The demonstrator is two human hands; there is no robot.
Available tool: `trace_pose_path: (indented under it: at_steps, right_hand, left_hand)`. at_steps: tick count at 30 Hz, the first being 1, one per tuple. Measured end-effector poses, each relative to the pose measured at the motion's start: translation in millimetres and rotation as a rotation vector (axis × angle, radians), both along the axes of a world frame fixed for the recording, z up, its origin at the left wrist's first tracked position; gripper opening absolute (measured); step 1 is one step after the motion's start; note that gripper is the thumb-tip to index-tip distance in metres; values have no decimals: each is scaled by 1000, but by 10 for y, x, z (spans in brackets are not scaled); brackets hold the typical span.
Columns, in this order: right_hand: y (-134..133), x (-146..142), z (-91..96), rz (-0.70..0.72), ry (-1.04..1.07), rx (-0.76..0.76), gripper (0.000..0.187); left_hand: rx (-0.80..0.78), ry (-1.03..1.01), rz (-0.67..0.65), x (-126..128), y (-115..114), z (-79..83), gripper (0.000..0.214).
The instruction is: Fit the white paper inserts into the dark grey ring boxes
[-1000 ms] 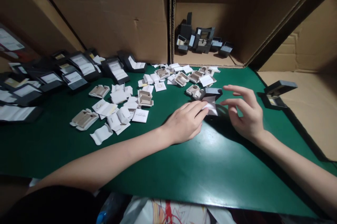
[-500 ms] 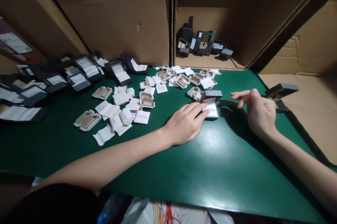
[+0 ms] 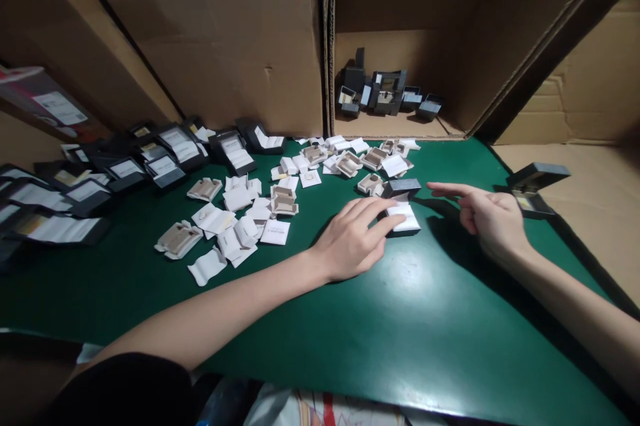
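A small open black box [image 3: 404, 209] with a white insert lies on the green table [image 3: 380, 333], its lid raised at the back. My left hand [image 3: 353, 237] rests flat beside it, fingertips touching the white insert, fingers stretched out. My right hand [image 3: 487, 216] hovers to the right of the box, index finger pointing left toward the lid, other fingers loosely curled, holding nothing.
Several white and beige inserts [image 3: 240, 216] lie scattered left of the box. Open black boxes [image 3: 150, 163] crowd the far left. Another open black box [image 3: 533, 189] sits at the right edge. More black boxes [image 3: 385, 89] stand inside a cardboard carton behind.
My right hand drew back to the right, then pointed left again toward the box lid. The box's white insert now lies flatter under my left fingertips. The camera tilted slightly.
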State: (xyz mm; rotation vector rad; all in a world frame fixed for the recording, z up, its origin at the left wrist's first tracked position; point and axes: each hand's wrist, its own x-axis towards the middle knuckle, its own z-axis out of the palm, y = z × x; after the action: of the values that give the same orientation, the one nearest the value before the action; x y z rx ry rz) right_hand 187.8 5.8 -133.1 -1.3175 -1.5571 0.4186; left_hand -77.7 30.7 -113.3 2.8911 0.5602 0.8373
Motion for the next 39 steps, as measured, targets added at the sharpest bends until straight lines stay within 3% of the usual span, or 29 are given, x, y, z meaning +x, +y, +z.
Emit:
trace_pose_path:
  at_steps: [3,6,8,10,14,18,22,28,33,39]
  right_hand:
    - [-7,-70,38,-18,60,-148,50]
    - [-20,-153,78,-1,8,-221,46]
    - [-39,-202,122,4,-79,-161,36]
    - [-60,-253,195,-13,-265,9,26]
    - [-66,-429,427,56,-651,365,56]
    - [-6,-702,625,122,-711,397,75]
    - [58,-925,685,128,-746,309,84]
    - [82,-1083,693,108,-776,250,80]
    - [47,-1086,735,117,-743,304,70]
    - [50,-963,797,218,-727,412,46]
  left_hand:
    - [-27,-72,89,-36,94,10,33]
    - [-61,-142,160,-81,175,15,30]
    - [-80,-188,155,-85,179,40,29]
    - [-117,-238,120,-45,137,104,29]
    - [-334,-356,28,167,5,334,28]
    - [-580,-434,5,375,-15,531,36]
    - [-776,-498,77,354,89,590,40]
    - [-1054,-387,92,220,183,598,42]
    - [-1334,-456,-71,260,162,619,50]
    - [-1522,-413,-178,265,151,593,58]
